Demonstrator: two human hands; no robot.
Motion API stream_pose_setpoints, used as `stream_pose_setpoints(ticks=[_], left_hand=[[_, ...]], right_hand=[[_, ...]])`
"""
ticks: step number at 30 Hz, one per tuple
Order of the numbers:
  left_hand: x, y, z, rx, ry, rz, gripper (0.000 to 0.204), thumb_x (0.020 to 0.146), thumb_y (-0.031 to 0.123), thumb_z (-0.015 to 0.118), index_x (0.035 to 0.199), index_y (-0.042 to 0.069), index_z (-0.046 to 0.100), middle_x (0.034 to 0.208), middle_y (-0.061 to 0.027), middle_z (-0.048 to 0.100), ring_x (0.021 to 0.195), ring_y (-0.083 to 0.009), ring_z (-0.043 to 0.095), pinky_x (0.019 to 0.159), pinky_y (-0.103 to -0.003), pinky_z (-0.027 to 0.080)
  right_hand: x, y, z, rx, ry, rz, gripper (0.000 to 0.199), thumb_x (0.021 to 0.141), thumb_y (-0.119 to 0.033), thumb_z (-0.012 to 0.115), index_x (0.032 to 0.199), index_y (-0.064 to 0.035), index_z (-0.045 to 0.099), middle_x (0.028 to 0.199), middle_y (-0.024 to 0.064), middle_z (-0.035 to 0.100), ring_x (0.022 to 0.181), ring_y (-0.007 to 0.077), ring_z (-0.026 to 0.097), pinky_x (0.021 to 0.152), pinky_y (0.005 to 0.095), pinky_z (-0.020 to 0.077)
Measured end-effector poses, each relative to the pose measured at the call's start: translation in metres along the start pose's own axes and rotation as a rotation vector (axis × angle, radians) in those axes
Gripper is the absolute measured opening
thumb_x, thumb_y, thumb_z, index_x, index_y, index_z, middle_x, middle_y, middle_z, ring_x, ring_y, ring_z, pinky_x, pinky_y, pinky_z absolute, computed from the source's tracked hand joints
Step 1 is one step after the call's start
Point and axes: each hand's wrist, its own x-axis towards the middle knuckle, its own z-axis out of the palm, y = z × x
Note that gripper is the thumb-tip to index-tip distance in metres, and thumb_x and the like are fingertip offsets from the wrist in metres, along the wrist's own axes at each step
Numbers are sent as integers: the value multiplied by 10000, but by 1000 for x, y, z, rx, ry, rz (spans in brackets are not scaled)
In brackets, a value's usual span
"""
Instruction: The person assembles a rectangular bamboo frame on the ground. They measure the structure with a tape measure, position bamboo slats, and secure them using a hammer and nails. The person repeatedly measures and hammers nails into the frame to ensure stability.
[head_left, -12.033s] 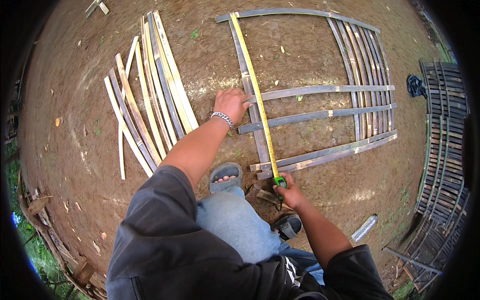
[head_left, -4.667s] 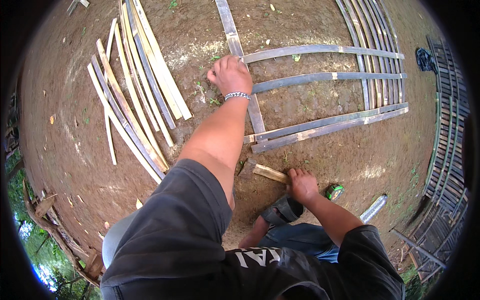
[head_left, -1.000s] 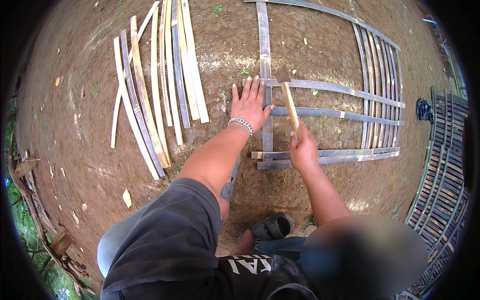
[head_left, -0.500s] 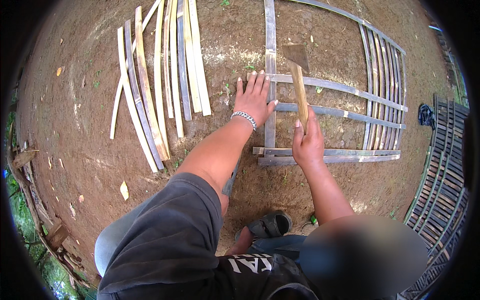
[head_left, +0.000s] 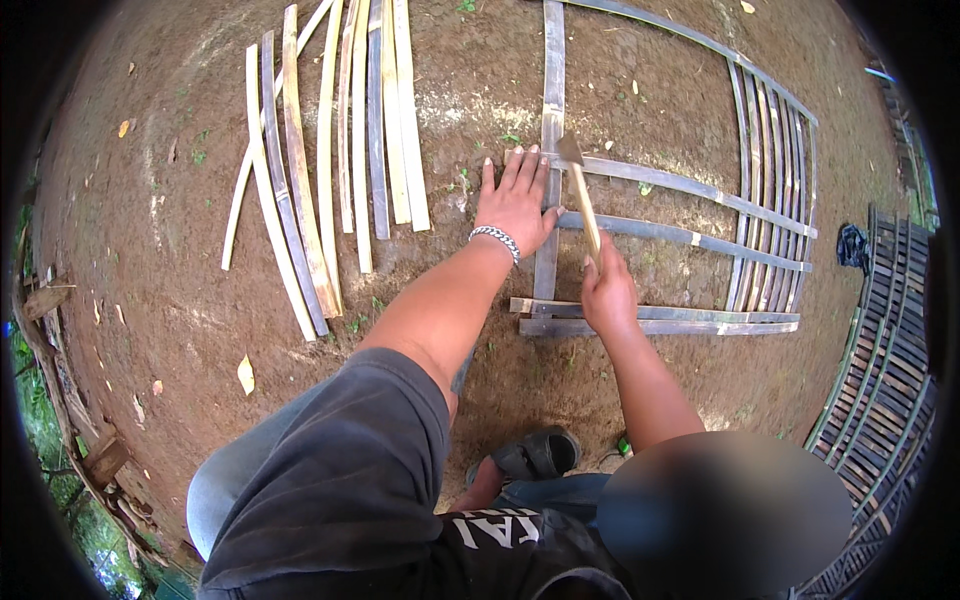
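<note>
My right hand [head_left: 611, 293] is closed round the wooden handle of a hatchet [head_left: 583, 205]. The metal head sits over or right beside the joint where a long upright bamboo slat [head_left: 554, 75] meets a cross slat [head_left: 650, 170]; whether it touches the wood I cannot tell. Flat across the left side of that joint lies my left hand [head_left: 515, 205], fingers stretched out and thumb on the upright slat, gripping nothing. A lower cross slat [head_left: 640, 230] runs rightward from below the thumb. These slats belong to a frame lying on the ground.
Loose bamboo strips [head_left: 330, 150] lie on the brown soil at left. Closely set slats [head_left: 765, 190] form the frame's right end. A finished-looking slatted panel [head_left: 875, 350] and a black plastic bag [head_left: 852, 246] are at far right. My sandalled foot [head_left: 540, 455] is below.
The hatchet's head has swung down and left, nearer the joint beside my left hand. My left hand keeps its place on the slats, while the whole view has shifted slightly.
</note>
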Motion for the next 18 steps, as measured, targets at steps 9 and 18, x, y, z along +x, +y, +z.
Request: stream_pose_setpoints(ticks=[9,18], left_hand=[[0,-4,4,-31,11,-9,754,1001,515,466,1589,78,286,1676,-99,211,1559,-277,143,1248,-554,102],[-2,-7,6,-30,33,-5,787,991,544,480,1591,78,276,1674,-99,216,1560,-272,141,1250,-555,102]], right_hand=[[-4,0,7,55,21,20,546,977,-85,565,1495,-79,395,1283,244,593,1124,465,609,917,501,515],[-6,7,10,140,-4,11,547,977,-97,566,1494,-65,389,1278,282,591,1148,476,596,934,497,508]])
